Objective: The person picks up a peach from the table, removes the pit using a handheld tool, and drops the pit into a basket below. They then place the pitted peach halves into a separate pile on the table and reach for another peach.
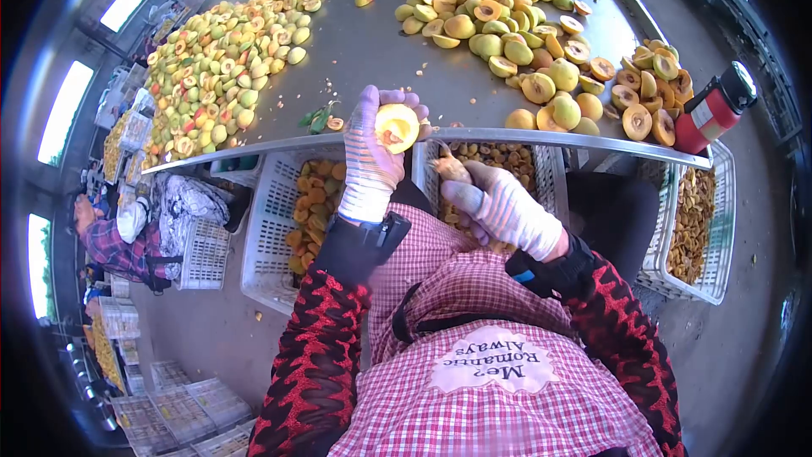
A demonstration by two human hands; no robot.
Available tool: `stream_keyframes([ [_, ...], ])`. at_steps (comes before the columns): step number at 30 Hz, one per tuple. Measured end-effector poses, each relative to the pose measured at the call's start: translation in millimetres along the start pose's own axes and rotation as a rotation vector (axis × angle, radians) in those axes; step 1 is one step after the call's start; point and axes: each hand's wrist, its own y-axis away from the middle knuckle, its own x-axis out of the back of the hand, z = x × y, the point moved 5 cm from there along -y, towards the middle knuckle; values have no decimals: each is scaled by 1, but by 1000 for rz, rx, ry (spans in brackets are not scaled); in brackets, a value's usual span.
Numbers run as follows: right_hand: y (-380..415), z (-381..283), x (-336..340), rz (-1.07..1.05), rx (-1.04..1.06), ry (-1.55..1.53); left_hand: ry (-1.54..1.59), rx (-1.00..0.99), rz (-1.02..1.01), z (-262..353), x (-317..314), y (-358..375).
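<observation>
Over the near edge of the metal table [364, 59], my left hand [372, 156], in a striped glove, is closed around a yellow peach half [396, 128]. Its cut face, with a reddish-brown hollow in the middle, faces up. Lower and to the right, my right hand [507, 207], gloved too, grips a small pitting tool [452, 167] by its light brown handle. The tool's dark curved tip points up toward the table edge, apart from the peach half. Most of the handle is hidden in my fingers.
Halved peaches lie in a large left pile [228, 68] and a right pile [491, 8]. A red flask [710, 114] stands at the right corner. Below are white crates, one with peach halves [262, 241], another with brown pieces [719, 237]. A person in plaid [123, 250] sits at left.
</observation>
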Motion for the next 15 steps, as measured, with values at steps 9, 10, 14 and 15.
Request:
stream_keyframes([
  [9, -15, -9, -18, -380, -83, -472, 184, 132, -125, -23, -33, 9],
  [10, -13, -4, -19, -391, -150, -539, 244, 168, -200, -27, -34, 10],
  [14, -11, 11, -9, -416, -161, -489, 407, 290, -318, -32, -41, 8],
  [15, -11, 13, -2, -425, -42, -313, 412, 268, -312, -31, -34, 1],
])
